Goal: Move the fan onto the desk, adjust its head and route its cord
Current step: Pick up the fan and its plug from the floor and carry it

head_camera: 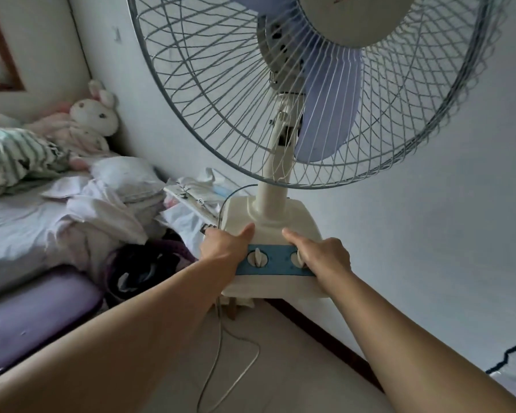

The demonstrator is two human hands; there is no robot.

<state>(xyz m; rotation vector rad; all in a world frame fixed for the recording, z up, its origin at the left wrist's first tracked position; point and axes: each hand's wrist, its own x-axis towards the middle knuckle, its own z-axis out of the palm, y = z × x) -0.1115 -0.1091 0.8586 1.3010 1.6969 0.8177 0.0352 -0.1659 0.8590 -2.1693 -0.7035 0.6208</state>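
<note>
Pale floor (295, 368), white wall (429, 234), cluttered bed (27, 222), fan (268, 216) held aloft

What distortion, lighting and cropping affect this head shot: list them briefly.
Head view: wide-angle bending bows the fan grille and stretches both forearms; light is dim, flat and bluish, with no hard shadows or glare; the grille top is cropped; left hand and right hand on the base look sharp.
</note>
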